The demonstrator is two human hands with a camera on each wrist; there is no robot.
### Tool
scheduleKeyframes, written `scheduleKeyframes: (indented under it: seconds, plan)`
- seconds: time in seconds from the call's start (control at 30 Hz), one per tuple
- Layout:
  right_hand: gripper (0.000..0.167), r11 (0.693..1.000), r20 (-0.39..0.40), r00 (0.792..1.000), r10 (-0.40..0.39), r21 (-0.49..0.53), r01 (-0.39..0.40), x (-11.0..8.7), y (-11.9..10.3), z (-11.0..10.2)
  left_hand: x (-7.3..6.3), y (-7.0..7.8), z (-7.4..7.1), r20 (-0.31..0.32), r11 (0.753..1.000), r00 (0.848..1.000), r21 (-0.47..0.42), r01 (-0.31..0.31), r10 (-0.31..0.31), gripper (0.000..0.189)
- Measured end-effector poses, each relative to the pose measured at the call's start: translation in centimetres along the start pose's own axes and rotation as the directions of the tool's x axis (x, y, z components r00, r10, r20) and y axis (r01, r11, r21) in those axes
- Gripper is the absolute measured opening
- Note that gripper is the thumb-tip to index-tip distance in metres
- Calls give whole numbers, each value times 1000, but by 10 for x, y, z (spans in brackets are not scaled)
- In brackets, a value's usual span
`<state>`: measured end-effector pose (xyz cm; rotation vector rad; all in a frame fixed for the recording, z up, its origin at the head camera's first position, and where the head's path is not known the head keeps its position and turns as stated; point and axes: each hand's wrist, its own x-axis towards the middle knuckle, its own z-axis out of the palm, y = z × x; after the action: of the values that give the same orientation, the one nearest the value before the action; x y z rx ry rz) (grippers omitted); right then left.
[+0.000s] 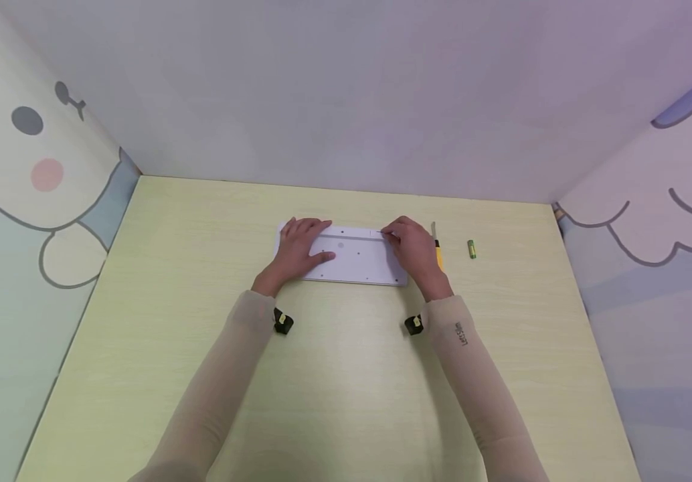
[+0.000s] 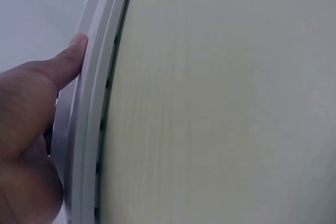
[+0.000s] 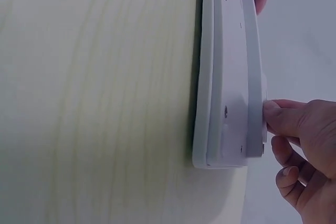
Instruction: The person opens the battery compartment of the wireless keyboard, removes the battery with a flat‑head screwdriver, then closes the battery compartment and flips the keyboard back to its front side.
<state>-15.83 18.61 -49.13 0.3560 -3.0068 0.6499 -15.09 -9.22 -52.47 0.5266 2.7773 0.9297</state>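
A white keyboard (image 1: 346, 261) lies face down on the table, its screwed underside up and a raised ridge along its far side. My left hand (image 1: 300, 249) rests across its left part, fingers reaching to the far edge, the thumb (image 2: 73, 56) lying straight on the underside. At the ridge's right end, my right hand (image 1: 413, 248) pinches a small white battery cover (image 3: 264, 124) between thumb and forefinger. A thin dark line shows beside those fingertips. In the right wrist view, the other fingers of the right hand are curled beside the ridge.
Just right of my right hand lies a yellow utility knife (image 1: 438, 253) with its blade out. Farther right is a green battery (image 1: 472, 249). The pale wood-look table (image 1: 346, 375) meets a plain wall (image 1: 346, 100) behind, with printed walls on both sides.
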Motion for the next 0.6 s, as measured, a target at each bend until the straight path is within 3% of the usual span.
scheduleKeyframes:
  seconds: [0.6]
  plan:
    - [16,994,63,998,-14,-106,21,5,-6,-5,-1,0,-2,6,1000,1000,-2,2,-2,75]
